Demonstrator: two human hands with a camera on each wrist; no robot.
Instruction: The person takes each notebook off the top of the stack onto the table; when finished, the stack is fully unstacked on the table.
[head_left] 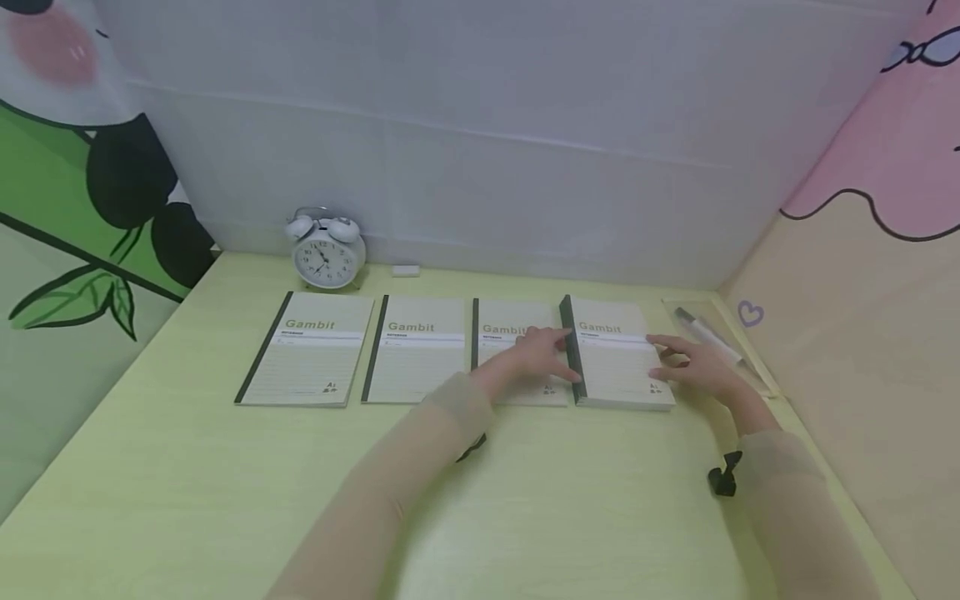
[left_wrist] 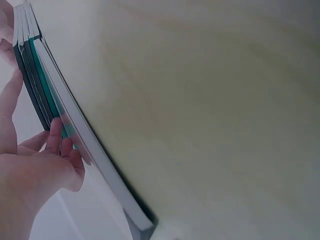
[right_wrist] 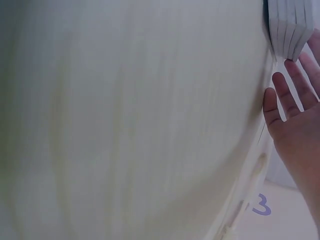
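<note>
A stack of several white Gambit notebooks (head_left: 618,367) with dark spines lies at the right end of a row. My left hand (head_left: 536,354) reaches over the third notebook (head_left: 506,312), its thumb and fingertips at the stack's spine side. In the left wrist view, the fingers of this hand (left_wrist: 42,167) lie along the dark and green spines (left_wrist: 37,85). On the opposite side my right hand (head_left: 697,367) has its fingertips at the stack's right edge. The right wrist view shows those fingers extended by the page edges (right_wrist: 287,30).
Two more Gambit notebooks, one far left (head_left: 307,358) and another beside it (head_left: 416,367), continue the row. Behind them stand a white alarm clock (head_left: 326,258) and a small white block (head_left: 406,271). A shallow tray (head_left: 761,367) holding a pen (head_left: 705,332) sits near the right wall.
</note>
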